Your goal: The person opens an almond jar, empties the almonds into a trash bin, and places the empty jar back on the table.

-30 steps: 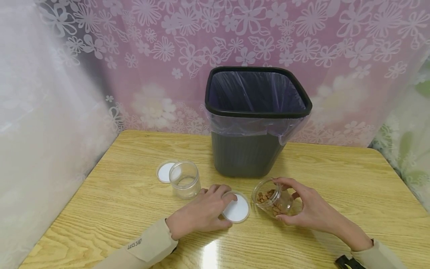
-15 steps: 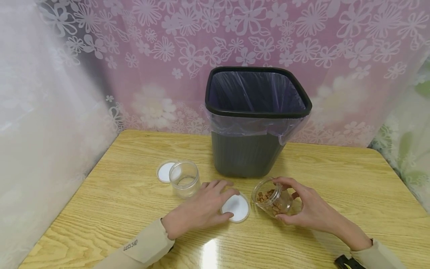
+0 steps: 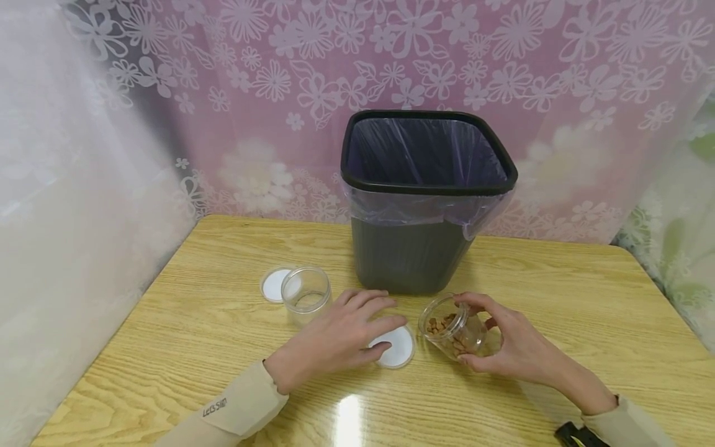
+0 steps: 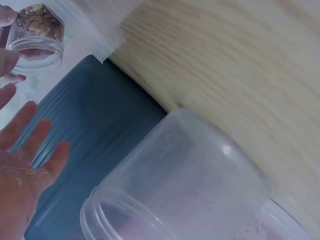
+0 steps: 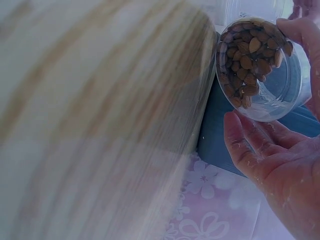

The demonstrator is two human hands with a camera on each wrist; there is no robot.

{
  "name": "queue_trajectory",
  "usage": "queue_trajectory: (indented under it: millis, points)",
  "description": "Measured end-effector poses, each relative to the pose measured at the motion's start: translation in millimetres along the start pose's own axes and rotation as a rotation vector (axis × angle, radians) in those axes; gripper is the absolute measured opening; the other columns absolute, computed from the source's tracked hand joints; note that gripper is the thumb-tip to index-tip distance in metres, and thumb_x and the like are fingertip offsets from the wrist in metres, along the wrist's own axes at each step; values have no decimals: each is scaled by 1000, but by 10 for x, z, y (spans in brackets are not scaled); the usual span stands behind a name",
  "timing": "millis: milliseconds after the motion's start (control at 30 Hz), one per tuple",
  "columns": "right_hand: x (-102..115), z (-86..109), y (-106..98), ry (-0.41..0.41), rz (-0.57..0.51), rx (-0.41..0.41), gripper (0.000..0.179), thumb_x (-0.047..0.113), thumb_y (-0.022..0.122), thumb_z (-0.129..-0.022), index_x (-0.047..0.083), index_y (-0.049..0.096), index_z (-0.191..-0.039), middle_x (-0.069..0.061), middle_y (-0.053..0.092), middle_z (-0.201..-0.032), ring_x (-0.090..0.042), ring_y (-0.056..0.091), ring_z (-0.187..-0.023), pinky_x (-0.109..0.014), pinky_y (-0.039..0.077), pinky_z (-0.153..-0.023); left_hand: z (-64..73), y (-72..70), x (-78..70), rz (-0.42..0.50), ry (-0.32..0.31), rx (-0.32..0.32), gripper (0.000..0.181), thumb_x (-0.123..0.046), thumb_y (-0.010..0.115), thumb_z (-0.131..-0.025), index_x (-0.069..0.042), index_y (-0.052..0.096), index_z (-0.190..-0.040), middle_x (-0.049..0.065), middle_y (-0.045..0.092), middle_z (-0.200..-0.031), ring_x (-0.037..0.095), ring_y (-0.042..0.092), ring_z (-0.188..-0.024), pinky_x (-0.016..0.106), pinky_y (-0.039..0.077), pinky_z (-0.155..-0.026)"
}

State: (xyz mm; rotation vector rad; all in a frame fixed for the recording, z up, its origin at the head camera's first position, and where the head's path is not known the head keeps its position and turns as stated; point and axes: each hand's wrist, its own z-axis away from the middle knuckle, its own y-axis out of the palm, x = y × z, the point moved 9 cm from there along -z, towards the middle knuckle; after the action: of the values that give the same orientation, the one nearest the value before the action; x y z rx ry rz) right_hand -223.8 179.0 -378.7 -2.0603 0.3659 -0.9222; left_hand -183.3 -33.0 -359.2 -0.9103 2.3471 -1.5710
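Now we grip clear almond jar (image 3: 472,336) between right hand's (image 3: 516,344) thumb and fingers, jar tilted, mouth facing left; almonds (image 5: 246,62) inside. We see it low at table (image 3: 139,354), contact unclear. Our left hand (image 3: 349,332) is released, fingers extended over white-faced round lid (image 3: 400,349); touch we cannot tell. Second clear jar (image 3: 301,294) upright beside left hand, second lid (image 3: 272,285) just behind. Lined grey bin (image 3: 410,254) stands beyond.
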Motion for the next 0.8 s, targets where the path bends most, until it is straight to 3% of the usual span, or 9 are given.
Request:
queue_trajectory:
  millis: [500,800]
  points:
    - [-10,5,-2,-5,9,-4,92,15,97,-61,12,53,-142,-7,65,-130,-6,63,-101,-25,56,-72,24,-390,-34,-195,162,-375,40,-31,67,-91,-21,67,-130,6,65,-138,23,61,-131,44,52,-106]
    - [-11,12,-4,-7,7,4,94,18,97,-63,19,51,-145,-5,65,-130,-5,63,-102,-26,57,-76,85,-664,-5,-183,208,-624,35,-24,67,-88,-15,70,-122,9,71,-125,24,69,-118,43,55,-97]
